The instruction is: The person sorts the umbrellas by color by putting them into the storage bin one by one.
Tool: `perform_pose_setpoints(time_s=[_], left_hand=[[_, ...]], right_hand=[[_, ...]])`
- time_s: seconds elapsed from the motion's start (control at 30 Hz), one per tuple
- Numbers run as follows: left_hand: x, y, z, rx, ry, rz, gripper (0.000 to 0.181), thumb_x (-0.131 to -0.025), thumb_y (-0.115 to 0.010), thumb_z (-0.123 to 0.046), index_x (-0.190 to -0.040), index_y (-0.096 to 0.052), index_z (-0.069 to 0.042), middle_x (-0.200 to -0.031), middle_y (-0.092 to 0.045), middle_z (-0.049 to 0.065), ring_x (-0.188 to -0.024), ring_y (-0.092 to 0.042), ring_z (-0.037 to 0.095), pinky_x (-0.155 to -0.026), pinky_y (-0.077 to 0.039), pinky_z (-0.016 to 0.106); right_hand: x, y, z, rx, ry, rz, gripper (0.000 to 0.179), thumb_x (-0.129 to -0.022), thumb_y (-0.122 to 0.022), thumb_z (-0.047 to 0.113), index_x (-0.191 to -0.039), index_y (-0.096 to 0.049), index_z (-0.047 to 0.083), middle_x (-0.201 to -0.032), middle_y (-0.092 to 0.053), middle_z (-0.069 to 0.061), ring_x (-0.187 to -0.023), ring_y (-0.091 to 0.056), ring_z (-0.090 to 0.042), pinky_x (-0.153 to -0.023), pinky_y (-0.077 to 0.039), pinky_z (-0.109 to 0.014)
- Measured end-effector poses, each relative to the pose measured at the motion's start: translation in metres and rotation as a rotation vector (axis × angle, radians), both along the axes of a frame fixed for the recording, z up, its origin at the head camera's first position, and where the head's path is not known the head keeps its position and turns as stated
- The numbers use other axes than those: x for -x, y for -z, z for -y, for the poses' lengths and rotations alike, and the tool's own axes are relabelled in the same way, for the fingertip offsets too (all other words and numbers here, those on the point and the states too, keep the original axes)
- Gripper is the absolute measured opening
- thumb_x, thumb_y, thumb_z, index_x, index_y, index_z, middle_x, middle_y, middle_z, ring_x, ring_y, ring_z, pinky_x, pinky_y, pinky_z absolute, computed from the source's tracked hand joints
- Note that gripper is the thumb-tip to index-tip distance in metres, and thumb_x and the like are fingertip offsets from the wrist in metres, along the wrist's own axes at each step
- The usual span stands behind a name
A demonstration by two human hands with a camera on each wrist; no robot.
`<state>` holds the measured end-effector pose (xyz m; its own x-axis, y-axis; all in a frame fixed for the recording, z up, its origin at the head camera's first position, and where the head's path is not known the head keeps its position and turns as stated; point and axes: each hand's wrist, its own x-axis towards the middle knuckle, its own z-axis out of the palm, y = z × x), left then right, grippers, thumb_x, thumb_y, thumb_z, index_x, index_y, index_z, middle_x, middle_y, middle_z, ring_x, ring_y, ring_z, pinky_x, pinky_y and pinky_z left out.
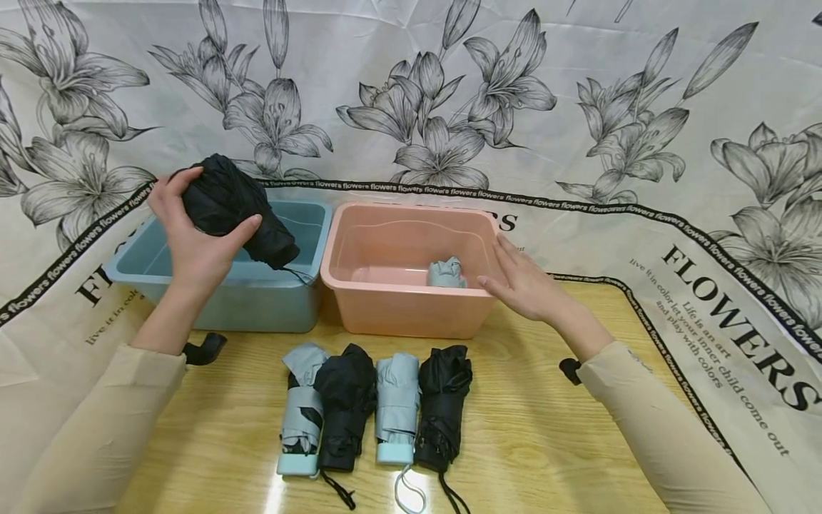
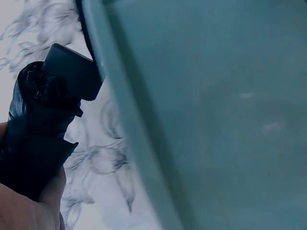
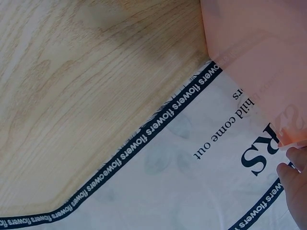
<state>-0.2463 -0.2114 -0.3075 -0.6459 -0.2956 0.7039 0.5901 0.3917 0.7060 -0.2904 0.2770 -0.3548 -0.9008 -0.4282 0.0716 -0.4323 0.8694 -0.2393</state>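
My left hand point(image 1: 195, 239) grips a folded black umbrella point(image 1: 234, 207) above the blue bin point(image 1: 263, 307). The umbrella tilts, its handle end pointing down to the right in the head view; in the left wrist view its dark handle point(image 2: 74, 72) overlaps the bin's rim. Fairly straight fingers of my right hand point(image 1: 529, 282) touch the right end of the pink bin point(image 1: 417, 310). Inside that bin lies a light blue folded umbrella point(image 1: 446, 273), partly hidden by the front wall.
In front of the bins, a row of folded umbrellas lies on the wooden table point(image 1: 533, 428): a light blue one point(image 1: 302, 410), a black one point(image 1: 347, 407), another light blue point(image 1: 397, 400) and another black point(image 1: 443, 403). A flower-print cloth point(image 1: 597, 235) covers the back and sides.
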Motion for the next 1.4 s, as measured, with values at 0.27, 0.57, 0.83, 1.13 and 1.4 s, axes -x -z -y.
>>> perform_pose_setpoints(time_s=[0.27,0.57,0.83,1.13,1.4], left_hand=[[0.037,0.027,0.014,0.147,0.013,0.191,0.083,-0.084,-0.086,-0.01,-0.154,-0.041,-0.016,-0.163,-0.014,0.01,-0.153,-0.015,0.022,-0.124,-0.02,0.051],[0.058,0.028,0.014,0.286,0.124,0.492,0.088,-0.09,-0.083,-0.015,-0.161,-0.031,-0.015,-0.164,-0.008,0.017,-0.153,-0.015,0.041,-0.118,-0.026,0.066],[0.081,0.031,0.011,0.362,0.303,0.726,0.097,-0.089,-0.084,-0.017,-0.166,-0.024,-0.019,-0.169,-0.007,0.02,-0.15,-0.021,0.051,-0.115,-0.027,0.07],[0.102,0.042,0.007,0.466,0.434,0.841,0.094,-0.088,-0.084,-0.012,-0.164,-0.028,-0.015,-0.167,-0.01,0.026,-0.145,-0.026,0.054,-0.112,-0.031,0.07],[0.115,0.053,0.01,0.529,0.502,0.928,0.088,-0.091,-0.081,-0.013,-0.163,-0.03,-0.014,-0.167,-0.012,0.026,-0.138,-0.034,0.052,-0.106,-0.04,0.067]], right_hand=[[0.0,0.001,-0.001,-0.004,0.0,-0.001,0.091,-0.108,-0.036,0.061,-0.165,-0.006,-0.003,-0.173,0.002,-0.02,-0.159,-0.005,-0.041,-0.125,-0.012,-0.059],[0.0,0.001,-0.001,-0.001,0.003,-0.005,0.09,-0.108,-0.036,0.061,-0.165,-0.006,-0.002,-0.173,0.002,-0.02,-0.159,-0.005,-0.041,-0.126,-0.012,-0.059],[0.0,0.001,-0.001,-0.001,0.007,-0.005,0.09,-0.108,-0.037,0.06,-0.165,-0.006,-0.002,-0.173,0.001,-0.02,-0.159,-0.005,-0.04,-0.126,-0.012,-0.058],[0.0,0.001,0.0,0.0,0.007,0.002,0.09,-0.108,-0.037,0.06,-0.165,-0.006,-0.002,-0.173,0.002,-0.019,-0.159,-0.005,-0.04,-0.126,-0.012,-0.058],[0.0,0.0,0.0,-0.012,0.006,0.0,0.09,-0.108,-0.036,0.06,-0.165,-0.005,-0.003,-0.173,0.003,-0.02,-0.159,-0.004,-0.04,-0.126,-0.012,-0.057]])
